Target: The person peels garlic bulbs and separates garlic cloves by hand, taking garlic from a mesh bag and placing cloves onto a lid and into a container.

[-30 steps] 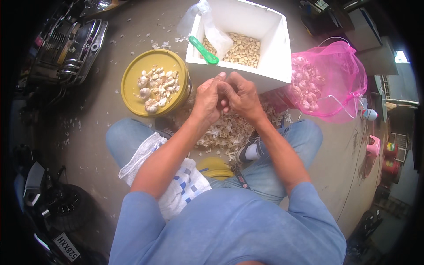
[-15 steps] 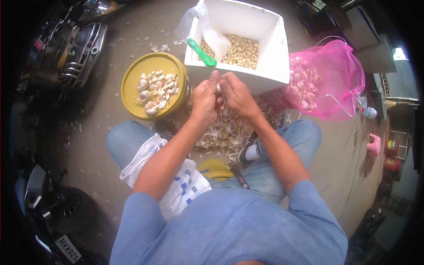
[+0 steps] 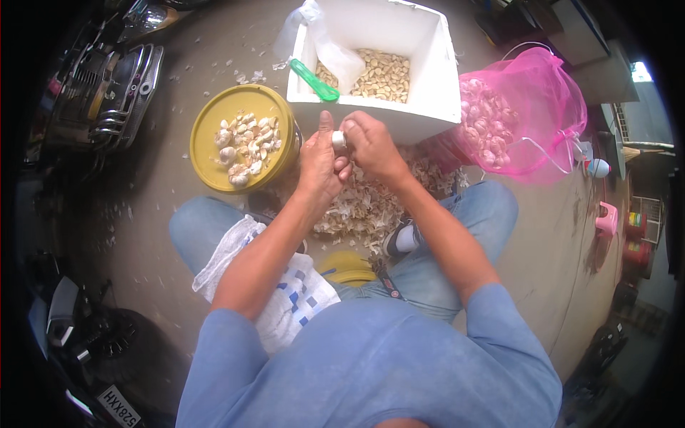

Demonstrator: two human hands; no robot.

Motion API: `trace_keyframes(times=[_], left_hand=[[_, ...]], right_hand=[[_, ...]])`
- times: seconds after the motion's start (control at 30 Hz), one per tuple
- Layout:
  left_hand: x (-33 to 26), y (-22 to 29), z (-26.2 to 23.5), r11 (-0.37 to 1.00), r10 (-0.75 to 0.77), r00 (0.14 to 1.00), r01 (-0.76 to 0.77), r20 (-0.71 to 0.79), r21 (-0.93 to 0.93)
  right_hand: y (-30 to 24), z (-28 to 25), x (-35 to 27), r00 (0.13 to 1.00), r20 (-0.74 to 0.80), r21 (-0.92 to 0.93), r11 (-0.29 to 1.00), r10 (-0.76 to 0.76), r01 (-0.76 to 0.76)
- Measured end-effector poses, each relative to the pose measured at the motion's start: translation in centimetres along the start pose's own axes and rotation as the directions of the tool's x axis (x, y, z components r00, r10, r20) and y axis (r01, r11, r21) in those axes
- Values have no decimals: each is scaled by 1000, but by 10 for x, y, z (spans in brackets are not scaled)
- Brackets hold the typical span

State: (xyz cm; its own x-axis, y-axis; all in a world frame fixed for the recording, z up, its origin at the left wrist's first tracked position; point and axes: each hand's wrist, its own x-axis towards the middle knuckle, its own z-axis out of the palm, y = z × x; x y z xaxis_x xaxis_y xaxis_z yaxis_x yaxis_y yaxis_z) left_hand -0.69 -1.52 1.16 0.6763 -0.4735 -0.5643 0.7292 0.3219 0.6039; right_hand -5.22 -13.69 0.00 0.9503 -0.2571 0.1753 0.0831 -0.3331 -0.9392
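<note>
A pale garlic clove [image 3: 339, 139] is pinched between my two hands, above a heap of papery garlic skins [image 3: 357, 207]. My left hand [image 3: 318, 162] is closed on its left side, thumb up. My right hand [image 3: 377, 151] grips the other side with thumb and bent fingers. To the left, loose cloves and bulbs [image 3: 246, 139] lie on the yellow round lid [image 3: 207, 160] of a bucket. Just beyond the hands stands a white foam box [image 3: 421, 116] with many cloves [image 3: 382, 75] inside. A green handle [image 3: 314, 80] rests across its near left corner.
At right, a pink mesh bag [image 3: 549, 107] holds garlic bulbs [image 3: 487, 125]. A clear plastic bag [image 3: 335, 53] hangs into the box. A white cloth [image 3: 285, 285] covers my left thigh. A motorbike part [image 3: 132, 85] stands at far left, a pink stool [image 3: 606, 219] at far right.
My hands have drawn slightly apart, and more of the clove shows between them. The whole view has shifted a little, so the surroundings appear farther left.
</note>
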Motion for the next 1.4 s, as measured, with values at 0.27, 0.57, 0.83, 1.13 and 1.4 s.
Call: trace_keyframes(times=[0.27, 0.57, 0.83, 1.13, 1.4], left_hand=[[-2, -3, 4, 995, 60, 990, -70, 129, 74], [-4, 1, -3, 998, -70, 997, 70, -9, 5], [0, 2, -1, 999, -22, 1000, 21, 16, 42], [-4, -1, -1, 995, 16, 999, -18, 30, 99], [0, -4, 0, 994, 65, 997, -61, -47, 86]], right_hand=[[-40, -14, -4, 959, 190, 41, 974, 210, -221], [-26, -2, -11, 982, 185, -98, 995, 35, -17], [-12, 0, -8, 1000, 23, -29, 999, 17, -16], [-27, -8, -9, 971, 220, -69, 995, 91, -78], [-31, -1, -11, 988, 137, -83, 995, 72, -61]])
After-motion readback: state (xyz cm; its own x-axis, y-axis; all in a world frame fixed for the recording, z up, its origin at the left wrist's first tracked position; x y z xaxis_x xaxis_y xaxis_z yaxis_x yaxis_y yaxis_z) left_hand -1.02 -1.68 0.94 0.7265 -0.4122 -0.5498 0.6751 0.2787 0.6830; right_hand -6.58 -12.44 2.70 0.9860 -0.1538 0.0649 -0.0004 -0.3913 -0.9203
